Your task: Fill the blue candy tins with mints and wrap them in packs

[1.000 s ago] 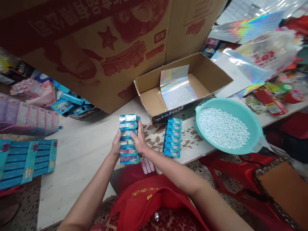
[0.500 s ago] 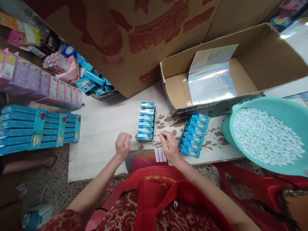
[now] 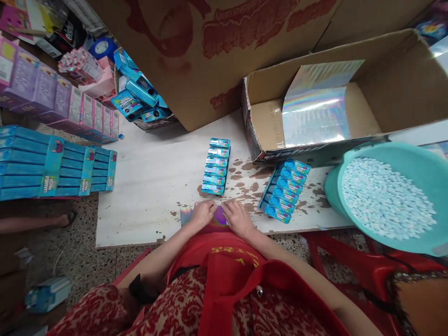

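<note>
A shiny, dark rainbow-coloured sheet [image 3: 186,215] lies at the table's front edge, against the red apron. On its left part rests my left hand [image 3: 204,213], and my right hand [image 3: 237,216] is on its right part. Both hands have their fingers bent together at the sheet's far edge, fingertips nearly meeting; whether they pinch it is hard to see. Just beyond them stands a row of small blue boxes [image 3: 215,171]. Another row of blue boxes with round spots [image 3: 283,195] sits to the right of my right hand.
An open cardboard box [image 3: 261,135] with a silvery sheet stands at the back right. A turquoise basin [image 3: 334,196] of small pale pieces is at the right. Stacked blue packs [image 3: 70,168] are at the left, pink and purple boxes [image 3: 49,88] behind them.
Both hands have come down and closer together onto the sheet, which they now partly cover. The view has shifted slightly.
</note>
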